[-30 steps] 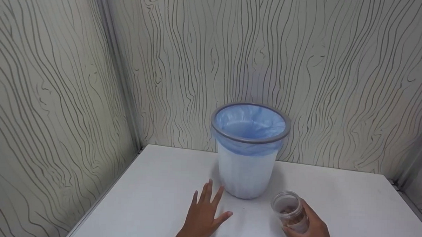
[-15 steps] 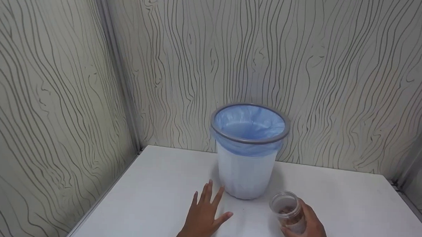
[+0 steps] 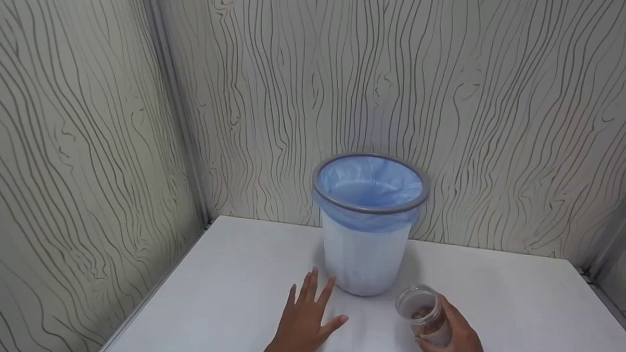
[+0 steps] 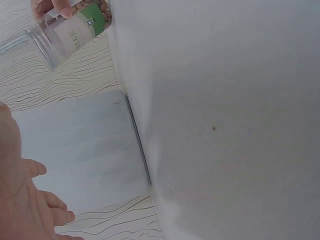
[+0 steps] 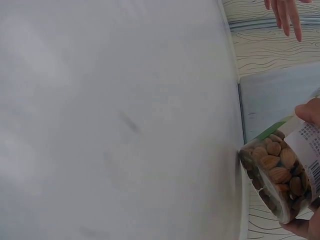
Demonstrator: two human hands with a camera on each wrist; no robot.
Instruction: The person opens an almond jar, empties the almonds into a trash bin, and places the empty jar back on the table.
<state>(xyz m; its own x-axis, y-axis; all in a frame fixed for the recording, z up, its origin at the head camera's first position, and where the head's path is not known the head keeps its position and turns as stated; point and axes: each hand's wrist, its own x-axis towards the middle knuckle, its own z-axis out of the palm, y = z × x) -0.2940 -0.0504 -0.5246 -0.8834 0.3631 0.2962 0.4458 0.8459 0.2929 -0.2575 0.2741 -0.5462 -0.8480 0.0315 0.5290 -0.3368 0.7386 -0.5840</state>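
A clear plastic jar point(image 3: 428, 322) of brown almonds, its mouth uncovered, tilts towards the bin in the head view. My right hand point(image 3: 462, 338) grips it round the side. The right wrist view shows the almonds through the jar's base and a white barcode label point(image 5: 312, 160). A green and white label point(image 4: 82, 30) faces the left wrist camera. My left hand point(image 3: 303, 324) holds nothing; its fingers are spread over the table by the bin's foot. Whether it touches the table, I cannot tell.
Behind the hands stands a white waste bin point(image 3: 365, 258) with a blue liner and a grey rim point(image 3: 370, 210). It rests on a white table point(image 3: 236, 277). Walls point(image 3: 274, 91) patterned with wood-grain lines enclose the back and sides.
The jar and my right hand have shifted slightly left. My left hand has moved a touch to the right, and the bin has stayed put.
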